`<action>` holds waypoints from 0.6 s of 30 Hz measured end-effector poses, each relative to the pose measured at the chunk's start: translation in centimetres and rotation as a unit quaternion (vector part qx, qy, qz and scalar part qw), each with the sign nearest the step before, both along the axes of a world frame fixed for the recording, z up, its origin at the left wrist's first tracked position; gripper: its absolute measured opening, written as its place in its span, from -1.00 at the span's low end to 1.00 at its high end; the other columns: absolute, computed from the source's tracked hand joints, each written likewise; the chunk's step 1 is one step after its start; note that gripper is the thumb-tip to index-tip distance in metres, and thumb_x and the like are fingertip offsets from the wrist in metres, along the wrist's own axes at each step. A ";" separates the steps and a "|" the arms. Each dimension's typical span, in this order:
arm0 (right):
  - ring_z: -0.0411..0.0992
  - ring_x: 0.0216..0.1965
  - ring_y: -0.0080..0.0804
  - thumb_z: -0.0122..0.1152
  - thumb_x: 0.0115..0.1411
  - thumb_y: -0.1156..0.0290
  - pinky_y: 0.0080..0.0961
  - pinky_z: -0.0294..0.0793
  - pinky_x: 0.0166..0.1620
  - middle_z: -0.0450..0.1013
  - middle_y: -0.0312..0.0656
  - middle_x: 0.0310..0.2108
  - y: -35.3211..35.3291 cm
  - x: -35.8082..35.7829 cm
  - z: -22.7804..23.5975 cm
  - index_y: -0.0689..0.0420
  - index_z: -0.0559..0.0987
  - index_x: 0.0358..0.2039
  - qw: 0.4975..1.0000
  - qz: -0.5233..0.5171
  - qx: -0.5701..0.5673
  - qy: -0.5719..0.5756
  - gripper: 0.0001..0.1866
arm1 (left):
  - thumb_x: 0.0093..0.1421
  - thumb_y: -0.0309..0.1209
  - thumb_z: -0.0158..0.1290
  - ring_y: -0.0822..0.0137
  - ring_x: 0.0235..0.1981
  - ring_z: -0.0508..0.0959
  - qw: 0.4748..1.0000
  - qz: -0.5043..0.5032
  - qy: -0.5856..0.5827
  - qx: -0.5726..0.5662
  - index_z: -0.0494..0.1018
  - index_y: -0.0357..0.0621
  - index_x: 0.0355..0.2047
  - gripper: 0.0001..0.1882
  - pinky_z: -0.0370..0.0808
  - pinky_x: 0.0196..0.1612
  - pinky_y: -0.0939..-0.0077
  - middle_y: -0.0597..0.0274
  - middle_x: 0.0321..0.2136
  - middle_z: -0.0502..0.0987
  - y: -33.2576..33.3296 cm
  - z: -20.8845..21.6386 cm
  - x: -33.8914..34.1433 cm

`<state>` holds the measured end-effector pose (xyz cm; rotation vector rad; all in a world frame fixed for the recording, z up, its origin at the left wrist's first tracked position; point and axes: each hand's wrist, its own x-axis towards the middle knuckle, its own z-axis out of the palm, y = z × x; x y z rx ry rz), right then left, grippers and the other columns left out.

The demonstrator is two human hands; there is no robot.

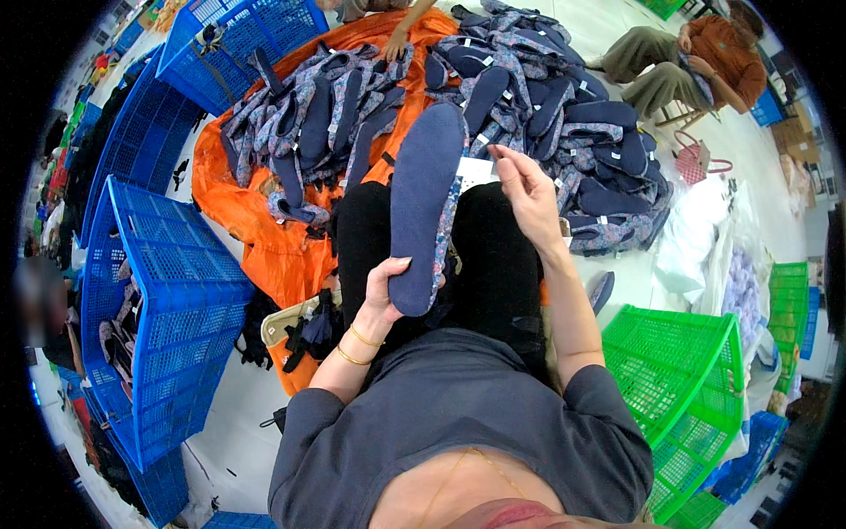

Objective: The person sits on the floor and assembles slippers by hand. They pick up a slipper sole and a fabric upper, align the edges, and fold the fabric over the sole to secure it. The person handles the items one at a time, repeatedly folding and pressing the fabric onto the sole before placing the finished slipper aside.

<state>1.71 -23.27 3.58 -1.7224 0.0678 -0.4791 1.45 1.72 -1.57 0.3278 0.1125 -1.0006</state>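
Slipper, one, in hand: navy sole (pixel 421 212) toward the viewer, floral fabric along its right side; held up above the lap, toe end away from the wearer, lower end close to the body
White tag, one: small card (pixel 474 173) standing out from the slipper's right edge
Left hand: closed (pixel 381 289) round the lower end of the slipper, thumb laid on the sole, fingers passing behind
Right hand: half curled (pixel 532 196), thumb and forefinger tips near one another just beside the tag; whether they pinch its edge cannot be told
Weight and body, judged: light; sole probably flexible yet firm enough to keep its shape, fabric upper likely soft and apt to crumple
Surface and wear, judged: cloth-like, with little slip to be expected; not fragile, though the tag could bend or tear if pulled
Place to grip, judged: lower end of the sole, as held, or both long edges at the middle; the tag is a poor handle
Hidden: the slipper's opening and inside, the left fingers behind it, whatever fixes the tag
Cut off: a co-worker's arm at the top edge, its hand (pixel 396 46) at the left heap of slippers (pixel 313 119)
Hard to make out: single pairs within the right heap of slippers (pixel 612 201); dark contents of the blue crate (pixel 189 326)
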 end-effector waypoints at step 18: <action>0.09 -0.67 -0.82 0.02 0.36 0.29 -0.82 -0.01 -0.65 0.31 -0.45 -0.54 -0.5 0.4 2.1 0.20 0.45 -0.25 0.966 -0.013 0.253 -0.049 -0.79 | 0.05 -0.36 0.08 0.13 -0.22 0.53 0.996 -0.052 0.020 -0.076 0.23 -0.43 0.11 -0.37 0.53 -0.10 0.25 -0.11 -0.13 0.46 0.2 -0.8 -0.8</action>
